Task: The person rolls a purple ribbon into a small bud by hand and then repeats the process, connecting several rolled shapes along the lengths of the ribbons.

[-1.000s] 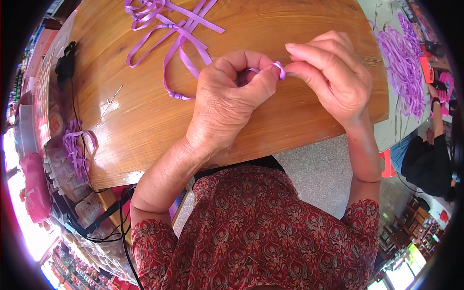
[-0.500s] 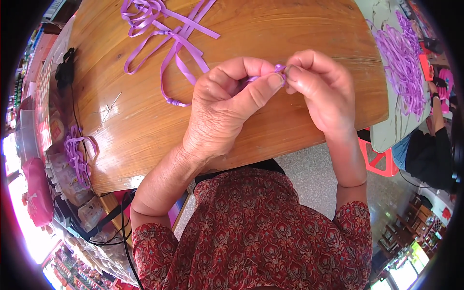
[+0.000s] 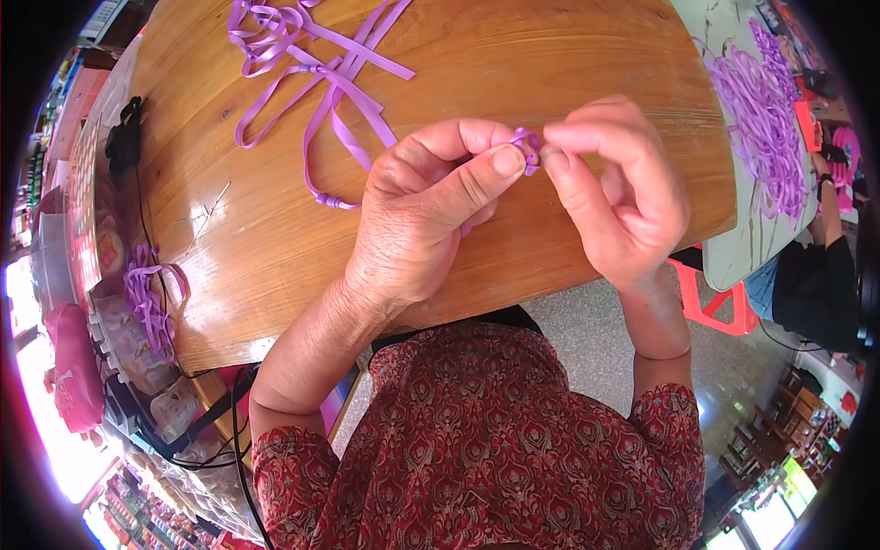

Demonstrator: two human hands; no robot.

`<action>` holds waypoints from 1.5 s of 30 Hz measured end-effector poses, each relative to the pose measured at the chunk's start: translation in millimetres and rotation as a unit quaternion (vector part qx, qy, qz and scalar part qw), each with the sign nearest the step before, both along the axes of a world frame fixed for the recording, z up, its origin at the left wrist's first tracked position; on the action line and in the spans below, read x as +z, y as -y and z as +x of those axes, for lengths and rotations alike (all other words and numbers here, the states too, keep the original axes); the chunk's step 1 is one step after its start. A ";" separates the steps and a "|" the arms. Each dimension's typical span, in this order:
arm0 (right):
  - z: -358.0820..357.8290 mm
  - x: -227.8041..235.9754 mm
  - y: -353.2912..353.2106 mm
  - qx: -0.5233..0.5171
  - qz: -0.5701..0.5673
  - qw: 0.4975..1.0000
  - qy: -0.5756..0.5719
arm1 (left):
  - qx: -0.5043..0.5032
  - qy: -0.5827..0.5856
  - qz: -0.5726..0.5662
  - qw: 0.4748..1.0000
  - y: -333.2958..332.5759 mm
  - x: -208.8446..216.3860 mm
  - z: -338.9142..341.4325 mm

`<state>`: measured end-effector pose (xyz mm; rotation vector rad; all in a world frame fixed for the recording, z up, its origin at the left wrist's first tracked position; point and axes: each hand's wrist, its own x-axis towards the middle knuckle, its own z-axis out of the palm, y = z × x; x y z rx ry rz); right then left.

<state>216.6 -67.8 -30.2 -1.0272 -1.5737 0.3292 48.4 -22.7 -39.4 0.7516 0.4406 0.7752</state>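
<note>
Between thumb and index finger, my left hand (image 3: 412,202) pinches a narrow purple strap (image 3: 526,145), bent into a small loop with what look like purple beads or fittings on it. Part of this strap is hidden inside the left hand. Just right of the loop, my right hand (image 3: 623,183) has its thumb and index fingertips brought close together, its other fingers curled. Whether anything thin lies between those tips I cannot make out. More purple straps (image 3: 344,78) with small purple fittings lie in a loose tangle beyond my left hand on the wooden table (image 3: 568,266).
A big bundle of purple straps (image 3: 756,128) covers part of a pale table at right. Another small purple bundle (image 3: 148,293) sits at the left table edge beside a black cable. A red stool (image 3: 720,307) and a person in black (image 3: 816,293) are at right.
My right hand has shifted slightly right, its fingertips moving off the strap piece. The small loop now shows more openly above my left thumb, which has moved slightly left.
</note>
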 end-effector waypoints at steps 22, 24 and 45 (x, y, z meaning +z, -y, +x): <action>7.9 -0.8 0.1 0.026 -0.066 0.994 -0.084 | 0.027 -0.115 0.092 0.989 9.1 16.1 2.2; 11.9 -2.7 1.9 0.067 -0.086 0.991 -0.074 | 0.032 -0.138 0.081 0.987 8.4 16.5 1.1; 18.5 2.7 2.4 0.029 -0.053 0.998 -0.005 | 0.065 -0.176 0.086 0.978 12.5 19.1 0.3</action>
